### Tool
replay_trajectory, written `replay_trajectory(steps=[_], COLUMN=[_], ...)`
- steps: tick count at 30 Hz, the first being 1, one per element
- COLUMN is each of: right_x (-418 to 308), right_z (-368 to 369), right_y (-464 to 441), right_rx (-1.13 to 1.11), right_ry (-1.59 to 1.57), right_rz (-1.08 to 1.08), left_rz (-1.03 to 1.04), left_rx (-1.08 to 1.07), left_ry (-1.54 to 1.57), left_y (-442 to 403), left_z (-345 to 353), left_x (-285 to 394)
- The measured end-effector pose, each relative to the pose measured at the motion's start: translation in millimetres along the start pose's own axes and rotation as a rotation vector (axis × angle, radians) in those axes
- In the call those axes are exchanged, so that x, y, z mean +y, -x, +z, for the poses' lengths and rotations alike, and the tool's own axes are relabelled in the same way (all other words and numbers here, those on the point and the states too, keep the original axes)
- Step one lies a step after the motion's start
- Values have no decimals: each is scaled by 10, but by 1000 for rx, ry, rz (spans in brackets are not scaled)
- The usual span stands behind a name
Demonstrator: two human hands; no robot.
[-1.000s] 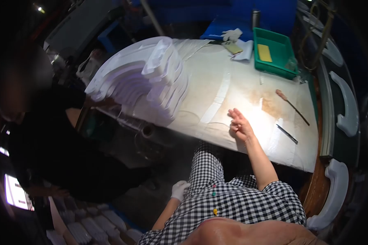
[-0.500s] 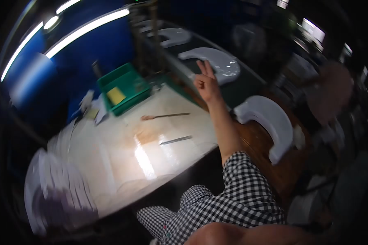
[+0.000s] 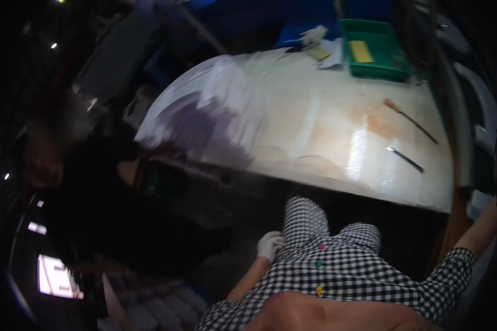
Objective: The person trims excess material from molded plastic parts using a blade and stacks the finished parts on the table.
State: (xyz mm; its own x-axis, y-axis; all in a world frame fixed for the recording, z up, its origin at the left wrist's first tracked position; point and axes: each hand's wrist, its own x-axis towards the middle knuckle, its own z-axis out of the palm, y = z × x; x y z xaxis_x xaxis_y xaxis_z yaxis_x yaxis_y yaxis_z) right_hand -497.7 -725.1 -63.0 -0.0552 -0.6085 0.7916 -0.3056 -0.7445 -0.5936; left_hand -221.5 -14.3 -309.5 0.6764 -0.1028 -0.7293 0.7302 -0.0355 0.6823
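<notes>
My left hand [image 3: 270,246], in a white glove, rests against the checkered cloth over my thigh. Its fingers look loosely extended, with nothing visible in them. At the right edge my right forearm [image 3: 480,229] reaches out of view, and the hand itself is cut off. On the pale worktable [image 3: 292,127] lie a thin dark-handled tool with a brownish end [image 3: 411,122] and a slim metal tool [image 3: 406,160]. A stack of white curved pieces [image 3: 221,94] covers the table's left part.
A green tray [image 3: 378,69] holding a yellow piece [image 3: 361,51] stands at the back. Beside it are white crumpled cloth [image 3: 315,36] and paper. Another person in dark clothing [image 3: 105,204] is at the left. A white curved piece [image 3: 475,88] lies far right.
My view has swung left, so the table and tray now appear further right. The right hand, earlier visible with two fingers raised, has left the frame. My gloved left hand has come into view.
</notes>
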Motion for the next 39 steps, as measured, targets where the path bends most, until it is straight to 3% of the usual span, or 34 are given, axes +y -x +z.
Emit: replay_trajectory(steps=[3, 4, 5, 6, 7, 8, 9, 10, 13, 15, 16, 17, 19, 21, 23, 25, 28, 30, 32, 34, 35, 38, 39], right_x=[-347, -333, -478, -570, -494, -1018, -1271, -1744, -2089, -1882, -1955, -1962, -1983, -2030, -1952, -1934, -1957, -1962, -2082, -2222, -2211, -2316, -2201], right_z=[1390, 1639, 1894, 2121, 2349, 2266, 2311, 2034, 1882, 1988, 1940, 1952, 1914, 1939, 1960, 1959, 1960, 1967, 1939, 1942, 2019, 2397, 2549], right_y=[1262, 1680, 2228, 2816, 3604, 4046, 4369, 4283, 4119, 4195, 4143, 4144, 4163, 4206, 4271, 4293, 4329, 4286, 4198, 4069, 4028, 3863, 3910], right_rx=[-240, -294, -350, -405, -430, -637, -633, -781, -996, -749, -780, -789, -752, -856, -805, -806, -751, -831, -925, -997, -1043, -1042, -1049], right_ry=[-275, -338, -405, -487, -734, -469, -532, -131, -244, -386, -394, -388, -330, -319, -233, -320, -320, -309, -372, -762, -905, -1278, -1441], right_rz=[156, 190, 172, 120, -5, 313, 505, 85, -106, -23, 142, 128, -104, -7, -152, -87, -42, -1, 262, 718, 781, 1394, 1448], left_rz=[81, 196, 338, 453, 331, 183, 244, 288, 348, 344, 436, 434, 572, 540, 584, 560, 725, 654, 639, 578, 544, 472, 380], left_rx=[35, 42, 12, 63, 67, 99, 71, 20, -80, -144, -242, -247, -306, -284, -210, -217, -112, -112, -59, -73, -83, -183, -213], left_ry=[-282, -375, -447, -708, -819, -967, -932, -961, -1062, -1147, -1242, -1225, -1205, -1205, -1215, -1223, -1172, -1137, -1179, -1122, -1080, -758, -654], left_y=[214, 206, -11, 156, 290, 591, 459, 386, 368, 425, -11, -153, -179, -181, -48, 43, -97, -139, -76, -83, -95, -493, -546], left_z=[-96, -81, -214, -76, 37, 224, 363, 466, 516, 428, 321, 283, 253, 256, 288, 318, 302, 316, 353, 358, 349, 281, 231], left_x=[16, -209, -411, -300, -146, 154, 276, 337, 329, 194, -13, -57, -165, -146, -111, -28, -192, -173, -146, -87, -81, -120, -250])
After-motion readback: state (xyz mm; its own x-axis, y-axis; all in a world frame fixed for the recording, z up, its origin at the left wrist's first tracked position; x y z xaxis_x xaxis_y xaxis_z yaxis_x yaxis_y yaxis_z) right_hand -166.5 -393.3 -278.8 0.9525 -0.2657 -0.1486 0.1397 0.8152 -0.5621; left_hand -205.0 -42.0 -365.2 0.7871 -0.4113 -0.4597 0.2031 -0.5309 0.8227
